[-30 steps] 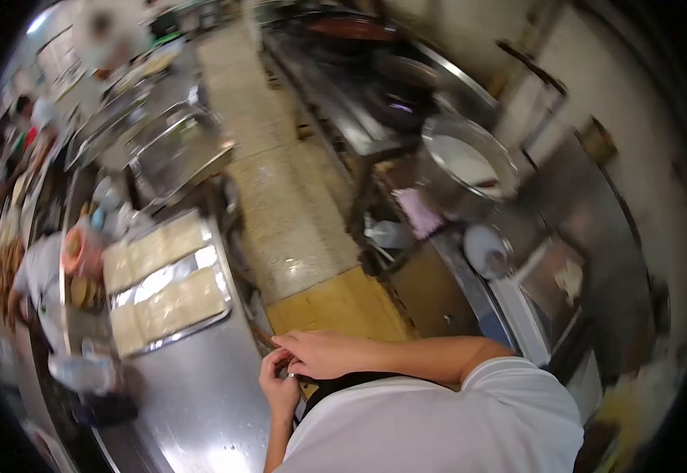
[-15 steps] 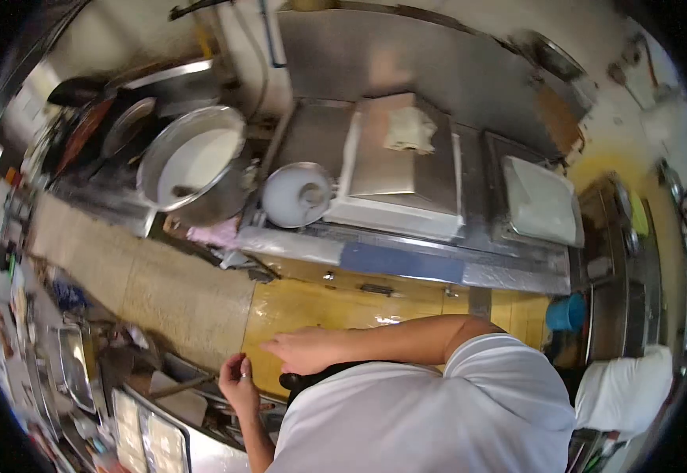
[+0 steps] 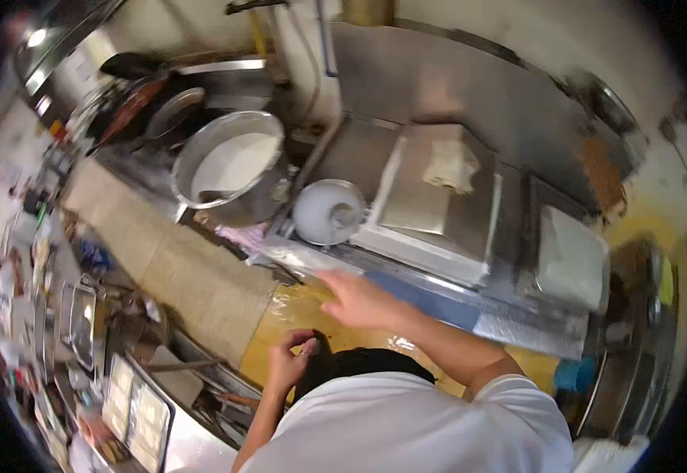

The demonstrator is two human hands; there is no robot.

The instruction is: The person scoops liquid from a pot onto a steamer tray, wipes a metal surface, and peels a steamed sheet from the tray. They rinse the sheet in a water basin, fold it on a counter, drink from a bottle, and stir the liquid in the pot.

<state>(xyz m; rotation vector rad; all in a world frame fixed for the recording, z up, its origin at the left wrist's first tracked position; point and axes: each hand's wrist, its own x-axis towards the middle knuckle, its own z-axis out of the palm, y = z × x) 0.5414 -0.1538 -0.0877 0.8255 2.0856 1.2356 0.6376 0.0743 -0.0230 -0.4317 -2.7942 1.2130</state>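
Observation:
My right hand [image 3: 359, 299] reaches forward over the yellow floor, near the front edge of the steel counter [image 3: 521, 322]. Its fingers are stretched out and no held object shows. My left hand [image 3: 287, 359] is low in front of my body, its fingers curled in. A small pale spot shows at those fingers, too small to name. Beyond my right hand, a round whitish bowl-like vessel [image 3: 316, 213] sits on the counter. To its left stands a large metal pot [image 3: 269, 195] with white contents and a dark-looking utensil in it.
A sloped steel cover [image 3: 414, 209] bears a folded cloth [image 3: 450, 164]. To its right lies a white-covered tray [image 3: 570, 256]. A blue container [image 3: 573, 374] stands low at right. At lower left, another person's hand [image 3: 95, 430] is beside trays [image 3: 172, 418] of pale squares.
My view has turned, so the counter and pot appear further right and lower. My right hand has moved forward toward the counter edge. My left hand has risen, its fingers more curled.

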